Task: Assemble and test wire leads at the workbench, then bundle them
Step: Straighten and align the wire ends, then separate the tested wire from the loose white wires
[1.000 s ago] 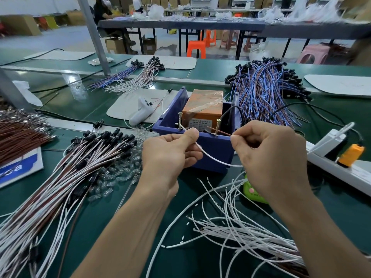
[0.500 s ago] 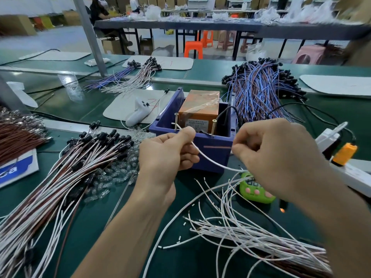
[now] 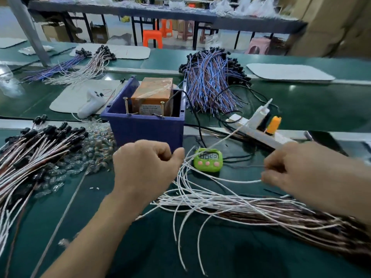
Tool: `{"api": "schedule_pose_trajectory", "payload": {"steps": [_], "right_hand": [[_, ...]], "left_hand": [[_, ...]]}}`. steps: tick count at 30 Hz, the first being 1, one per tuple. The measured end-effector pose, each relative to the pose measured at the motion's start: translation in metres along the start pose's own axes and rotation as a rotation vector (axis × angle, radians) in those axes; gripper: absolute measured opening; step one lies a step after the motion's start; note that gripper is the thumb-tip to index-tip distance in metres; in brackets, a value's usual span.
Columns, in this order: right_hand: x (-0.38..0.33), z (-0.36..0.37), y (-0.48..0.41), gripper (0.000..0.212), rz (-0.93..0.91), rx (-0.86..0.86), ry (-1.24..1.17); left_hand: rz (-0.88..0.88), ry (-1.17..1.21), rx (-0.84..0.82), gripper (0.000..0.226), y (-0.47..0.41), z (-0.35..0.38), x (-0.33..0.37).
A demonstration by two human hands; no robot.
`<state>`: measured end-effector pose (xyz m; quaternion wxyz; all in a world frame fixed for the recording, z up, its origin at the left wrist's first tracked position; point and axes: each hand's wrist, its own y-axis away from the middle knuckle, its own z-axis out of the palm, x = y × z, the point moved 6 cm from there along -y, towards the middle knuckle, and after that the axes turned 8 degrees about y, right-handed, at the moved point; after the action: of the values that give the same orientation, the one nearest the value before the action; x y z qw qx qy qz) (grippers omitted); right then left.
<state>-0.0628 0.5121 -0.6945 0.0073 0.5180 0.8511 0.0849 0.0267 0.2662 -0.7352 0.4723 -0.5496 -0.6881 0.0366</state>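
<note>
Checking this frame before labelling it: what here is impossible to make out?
Head view:
- Left hand: its own curled fingers hide whether it pinches a wire.
- Green timer: digits blurred.
- Label on the orange box in the blue bin: too small to read.
- Wire bundle: far end cut off by the right edge.

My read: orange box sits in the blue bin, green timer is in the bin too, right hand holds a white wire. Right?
Not quite. The head view shows the green timer outside the blue bin, lying on the bench just off its front right corner. The orange box does sit in the bin, and the right hand does hold a white wire.
</note>
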Motion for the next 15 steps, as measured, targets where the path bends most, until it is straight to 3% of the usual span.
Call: {"api": "schedule_pose_trajectory", "payload": {"steps": [3, 6, 11, 15], "right_hand": [[0.010, 0.014, 0.010, 0.027, 0.043, -0.005, 0.054], [-0.002, 0.020, 0.020, 0.028, -0.013, 0.053, 0.092], [-0.035, 0.035, 0.031, 0.032, -0.109, 0.113, 0.111], [-0.036, 0.052, 0.034, 0.026, -0.113, 0.124, -0.066]], "left_hand": [[0.267, 0.011, -0.001, 0.047, 0.013, 0.006, 0.023], [0.386, 0.247, -0.163, 0.020, 0.028, 0.020, 0.043], [0.234, 0.365, -0.639, 0.055, 0.056, 0.062, 0.060], [0.165, 0.402, -0.663, 0.032, 0.061, 0.073, 0.054]]}}
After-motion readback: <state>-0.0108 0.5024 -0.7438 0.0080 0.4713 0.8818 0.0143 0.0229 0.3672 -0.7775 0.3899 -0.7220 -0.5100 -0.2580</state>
